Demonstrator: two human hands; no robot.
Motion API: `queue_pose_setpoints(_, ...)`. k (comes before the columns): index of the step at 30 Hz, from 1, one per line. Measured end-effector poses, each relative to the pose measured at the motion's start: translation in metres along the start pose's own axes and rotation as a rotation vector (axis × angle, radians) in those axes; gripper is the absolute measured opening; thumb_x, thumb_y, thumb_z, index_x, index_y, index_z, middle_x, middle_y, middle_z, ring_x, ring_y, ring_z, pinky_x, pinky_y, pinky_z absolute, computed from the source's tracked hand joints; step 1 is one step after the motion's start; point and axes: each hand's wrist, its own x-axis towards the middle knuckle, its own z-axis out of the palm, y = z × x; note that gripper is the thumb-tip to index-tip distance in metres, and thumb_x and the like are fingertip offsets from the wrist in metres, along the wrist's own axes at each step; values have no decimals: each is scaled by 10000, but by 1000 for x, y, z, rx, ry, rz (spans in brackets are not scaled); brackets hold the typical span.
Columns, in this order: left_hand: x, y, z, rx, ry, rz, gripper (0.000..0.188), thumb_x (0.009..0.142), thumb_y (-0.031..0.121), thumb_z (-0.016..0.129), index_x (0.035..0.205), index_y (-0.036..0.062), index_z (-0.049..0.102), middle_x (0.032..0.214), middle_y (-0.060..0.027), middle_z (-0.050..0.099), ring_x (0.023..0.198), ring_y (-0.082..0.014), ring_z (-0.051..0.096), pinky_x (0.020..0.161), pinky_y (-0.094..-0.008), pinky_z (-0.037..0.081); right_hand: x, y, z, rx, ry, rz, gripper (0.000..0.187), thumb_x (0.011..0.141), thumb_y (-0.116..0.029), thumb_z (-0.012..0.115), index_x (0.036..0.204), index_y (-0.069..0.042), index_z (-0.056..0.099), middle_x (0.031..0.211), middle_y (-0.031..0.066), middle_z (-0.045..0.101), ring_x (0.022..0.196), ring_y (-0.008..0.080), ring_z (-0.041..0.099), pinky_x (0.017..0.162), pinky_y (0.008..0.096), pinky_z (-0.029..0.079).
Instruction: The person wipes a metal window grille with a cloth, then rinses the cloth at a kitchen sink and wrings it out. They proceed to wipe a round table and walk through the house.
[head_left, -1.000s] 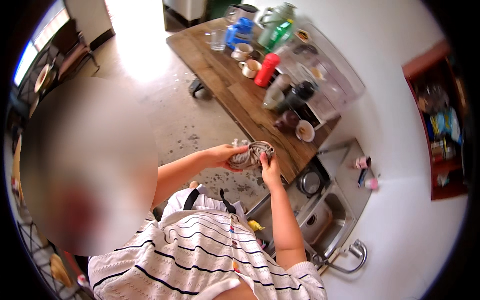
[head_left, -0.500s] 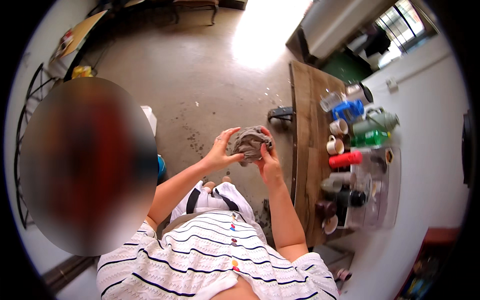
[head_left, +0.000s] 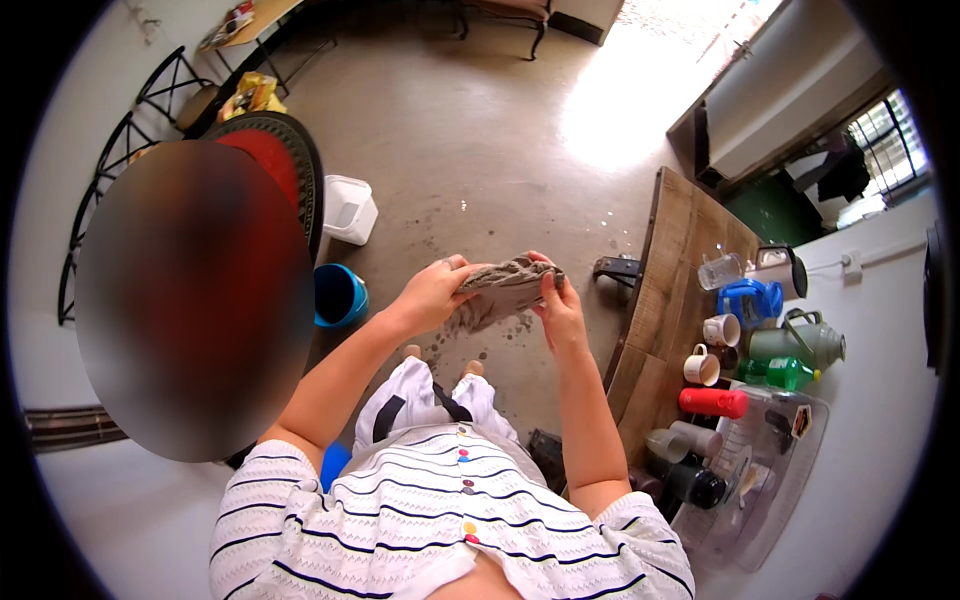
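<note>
A crumpled grey-brown cloth (head_left: 500, 298) is stretched between my two hands, above the floor in front of my body. My left hand (head_left: 434, 294) grips its left end, thumb on the near side. At the other end my right hand (head_left: 561, 312) is closed on the cloth's upper right corner. The cloth's lower part hangs loose below its bunched top edge. Some of my fingertips are hidden behind the cloth.
To the right stands a wooden table (head_left: 655, 290) with mugs (head_left: 702, 367), a red bottle (head_left: 713, 402), a green bottle (head_left: 790, 374), a thermos (head_left: 800, 343) and a clear plastic tray (head_left: 797, 480). At left are a blue bucket (head_left: 341, 297) and a white bin (head_left: 351, 210). Wet spots mark the floor.
The cloth has gone from a bunched wad to a partly opened, hanging piece. My left hand, earlier spread beside it, now grips it. The view has turned, showing more on the left.
</note>
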Motion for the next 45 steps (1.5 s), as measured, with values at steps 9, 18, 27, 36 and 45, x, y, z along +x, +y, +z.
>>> queue_pose_setpoints(9, -37, -56, -48, -812, 173, -254, 276, 961, 62, 523, 1213, -14, 606, 1219, -89, 588, 1070, -183, 567, 939, -298, 447, 43, 34, 31, -567, 121, -363, 416, 1031, -427, 433, 1191, -124, 667, 1272, 85, 550, 1167, 243, 493, 1006, 380, 375)
queue_pose_setpoints(18, -108, -97, -124, -1197, 468, -246, 476, 1003, 310, 546, 1412, 86, 449, 1341, -53, 560, 1225, -188, 535, 1015, -341, 430, 78, 29, 153, -951, 134, -584, 395, 1018, -456, 429, 1189, -199, 676, 1159, 140, 602, 1167, 305, 500, 963, 420, 428)
queue_pose_setpoints(27, -205, -130, -224, -1470, 458, -49, 626, 997, 456, 485, 1463, 61, 349, 1447, -97, 459, 1320, -245, 454, 1096, -433, 363, 111, 10, 337, -923, -211, -130, 699, 961, -685, 306, 1288, -147, 609, 1027, 163, 678, 948, 280, 647, 850, 377, 495)
queue_pose_setpoints(36, -270, -195, -265, -1574, 809, -38, 568, 975, 352, 583, 1426, 72, 382, 1373, -111, 509, 1245, -260, 525, 1053, -444, 424, 128, 115, 442, -200, -846, 635, 643, 970, -544, 461, 1322, -11, 533, 1252, 104, 622, 1136, 213, 595, 983, 373, 460)
queue_pose_setpoints(45, -351, -254, -254, -844, 482, -769, 567, 757, 49, 804, 1270, 21, 565, 1153, -69, 654, 1055, -203, 630, 899, -344, 524, 172, 90, 509, -293, -1102, 374, 270, 924, -64, 632, 1188, -7, 615, 1083, 30, 664, 985, 141, 628, 859, 293, 505)
